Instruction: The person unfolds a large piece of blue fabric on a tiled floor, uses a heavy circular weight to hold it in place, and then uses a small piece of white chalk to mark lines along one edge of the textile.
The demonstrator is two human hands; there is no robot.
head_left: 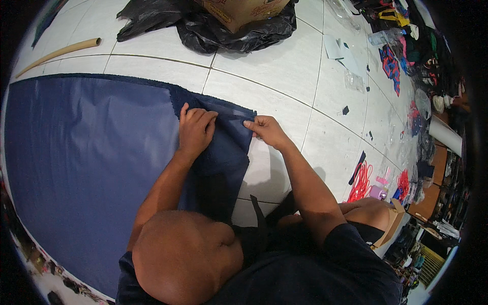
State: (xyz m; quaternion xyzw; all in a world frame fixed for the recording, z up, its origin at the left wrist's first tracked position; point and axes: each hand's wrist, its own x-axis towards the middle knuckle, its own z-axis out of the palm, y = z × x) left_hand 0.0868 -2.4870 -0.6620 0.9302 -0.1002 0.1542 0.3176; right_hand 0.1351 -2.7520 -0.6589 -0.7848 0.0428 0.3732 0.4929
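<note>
Where hands pinch it, navy fabric [86,168] folds

A white tiled floor [264,66] carries navy fabric [86,152], a black plastic bag [213,30] and a cardboard tube [61,51].

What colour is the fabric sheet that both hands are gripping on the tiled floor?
Dark navy blue, plain and unpatterned; the fabric sheet shows best in the head view.

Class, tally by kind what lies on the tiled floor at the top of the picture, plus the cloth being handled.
Blue cloth: 1
Black plastic sheet: 1
Cardboard box: 1
Tan tube: 1
Total: 4
</note>
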